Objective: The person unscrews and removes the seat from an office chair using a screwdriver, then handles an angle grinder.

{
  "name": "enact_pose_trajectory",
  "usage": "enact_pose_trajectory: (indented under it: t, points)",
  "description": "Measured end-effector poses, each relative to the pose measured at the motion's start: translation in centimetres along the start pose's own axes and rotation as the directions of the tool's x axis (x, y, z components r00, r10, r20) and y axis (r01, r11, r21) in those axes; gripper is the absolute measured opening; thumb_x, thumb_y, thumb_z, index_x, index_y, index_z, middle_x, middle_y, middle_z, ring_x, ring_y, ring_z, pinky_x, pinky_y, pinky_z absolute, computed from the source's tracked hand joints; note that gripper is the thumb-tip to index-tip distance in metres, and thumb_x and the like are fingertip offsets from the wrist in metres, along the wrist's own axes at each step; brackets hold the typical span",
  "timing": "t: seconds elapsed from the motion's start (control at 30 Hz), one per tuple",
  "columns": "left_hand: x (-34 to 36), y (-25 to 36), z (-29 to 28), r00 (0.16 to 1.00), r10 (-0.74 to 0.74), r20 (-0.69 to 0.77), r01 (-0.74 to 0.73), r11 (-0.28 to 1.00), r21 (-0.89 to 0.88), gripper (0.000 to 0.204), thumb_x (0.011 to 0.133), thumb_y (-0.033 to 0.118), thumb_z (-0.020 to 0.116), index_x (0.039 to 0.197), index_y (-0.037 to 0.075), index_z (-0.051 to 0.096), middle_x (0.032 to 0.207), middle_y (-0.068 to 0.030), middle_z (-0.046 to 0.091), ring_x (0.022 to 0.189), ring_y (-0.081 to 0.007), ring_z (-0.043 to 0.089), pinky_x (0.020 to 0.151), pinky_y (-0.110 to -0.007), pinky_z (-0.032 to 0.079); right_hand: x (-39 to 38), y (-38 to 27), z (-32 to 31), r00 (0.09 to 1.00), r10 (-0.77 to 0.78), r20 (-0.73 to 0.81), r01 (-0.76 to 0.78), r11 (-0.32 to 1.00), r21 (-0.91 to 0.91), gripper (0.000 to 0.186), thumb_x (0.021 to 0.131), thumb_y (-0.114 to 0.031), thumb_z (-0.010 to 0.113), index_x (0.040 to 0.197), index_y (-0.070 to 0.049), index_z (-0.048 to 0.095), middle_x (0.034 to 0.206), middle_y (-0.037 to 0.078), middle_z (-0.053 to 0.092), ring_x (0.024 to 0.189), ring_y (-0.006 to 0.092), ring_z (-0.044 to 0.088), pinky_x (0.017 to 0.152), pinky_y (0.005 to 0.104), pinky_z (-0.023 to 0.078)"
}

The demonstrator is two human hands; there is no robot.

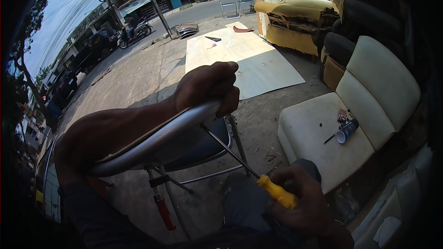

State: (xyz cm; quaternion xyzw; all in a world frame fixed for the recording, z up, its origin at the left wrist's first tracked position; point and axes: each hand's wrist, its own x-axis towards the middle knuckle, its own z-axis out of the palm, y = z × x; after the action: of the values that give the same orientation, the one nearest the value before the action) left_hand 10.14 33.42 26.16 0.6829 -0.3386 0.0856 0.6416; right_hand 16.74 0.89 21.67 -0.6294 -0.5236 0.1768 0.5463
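Observation:
My left hand (pixel 210 85) is curled over the far end of a grey, rounded seat panel (pixel 166 134), and that forearm lies along its top. In my right hand (pixel 304 203) is a screwdriver (pixel 277 191) with a yellow handle. Its metal shaft points up and left, and the tip meets the panel's underside near my left fingers. Below the panel hangs a red-handled tool (pixel 164 213) with a threaded metal part, perhaps a clamp. Behind the panel is a folding chair with a dark seat (pixel 198 152) and metal legs.
To the right, a cream seat (pixel 314 120) carries a blue spray can (pixel 347 131) and small loose parts. A pale sheet (pixel 267 71) lies on the ground with a few small items. A worn yellow sofa (pixel 290 27) stands behind it. Parked motorbikes (pixel 134 32) line the street side.

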Motion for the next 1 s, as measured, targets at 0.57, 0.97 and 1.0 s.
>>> enact_pose_trajectory:
  t: [0.57,0.97,1.0]
  points:
    - [1.5,1.9,1.9,0.884,-0.323,-0.337,0.306,0.946,-0.104,0.038,0.105,0.034,0.050,0.074,0.013,0.046,0.059,-0.0026,0.035,0.053,-0.0248,0.052,0.062,-0.039,0.039,-1.0,1.5,1.0,0.941,-0.301,-0.152,0.235,0.909,-0.345,0.041,0.081,-0.009,0.079,0.121,-0.005,0.068,0.099,0.010,0.067,0.056,0.0135,0.059,0.047,0.0249,0.048]
    - [1.0,2.9,2.5,0.812,-0.385,-0.439,0.359,0.922,-0.146,0.041,0.104,0.034,0.051,0.068,0.015,0.043,0.054,-0.0032,0.034,0.052,-0.0224,0.051,0.060,-0.036,0.038,0.1,-1.4,-0.6,0.909,0.355,0.216,-0.414,0.823,0.388,0.045,0.095,-0.011,0.067,0.137,0.003,0.058,0.097,0.015,0.071,0.087,0.0191,0.069,0.086,0.0356,0.055]
    - [0.8,3.4,2.5,0.822,-0.362,-0.439,0.346,0.931,-0.119,0.041,0.104,0.034,0.051,0.069,0.015,0.043,0.054,-0.0033,0.034,0.052,-0.0222,0.051,0.060,-0.037,0.038,-0.6,-0.9,0.3,0.977,0.188,0.104,-0.208,0.949,0.236,0.045,0.093,-0.009,0.069,0.135,0.003,0.060,0.097,0.015,0.070,0.085,0.0207,0.069,0.083,0.0358,0.056]
